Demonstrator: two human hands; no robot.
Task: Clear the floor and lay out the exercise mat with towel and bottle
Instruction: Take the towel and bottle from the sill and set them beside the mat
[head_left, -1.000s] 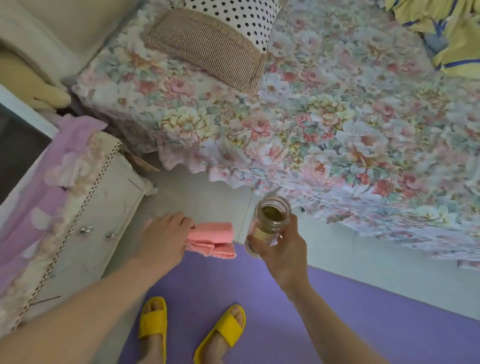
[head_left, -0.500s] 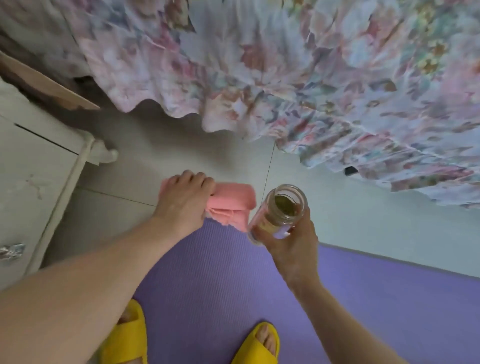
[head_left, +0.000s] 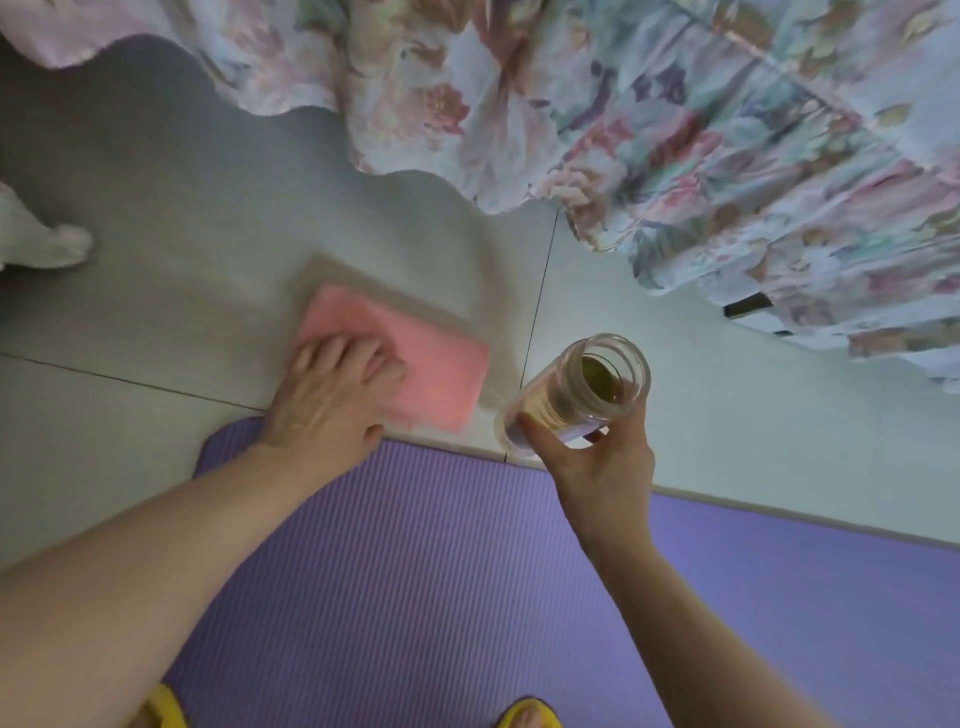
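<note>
A pale tiled floor (head_left: 156, 218) fills the far left, with grout lines crossing it and the white foot of a cabinet (head_left: 47, 244) at the left edge. Near the viewer a purple ribbed mat (head_left: 415, 571) lies flat, its rounded corner at the left and its long edge running right and slightly nearer. The left hand (head_left: 327, 400) presses palm-down with fingers spread on the near-left end of a folded pink towel (head_left: 415, 358), which lies on the tiles just beyond the mat's far edge; the towel's long axis runs from far left to near right. Right of it, the right hand (head_left: 602, 467) is closed around the lower part of a clear bottle (head_left: 576, 395), thumb and fingers wrapped on it, held above the floor at the mat's edge. The bottle tilts, its open mouth pointing up and to the far right, with greenish liquid inside. A floral bedspread (head_left: 675, 130) hangs across the far right. Yellow slippers (head_left: 530, 714) show at the near edge.
</note>
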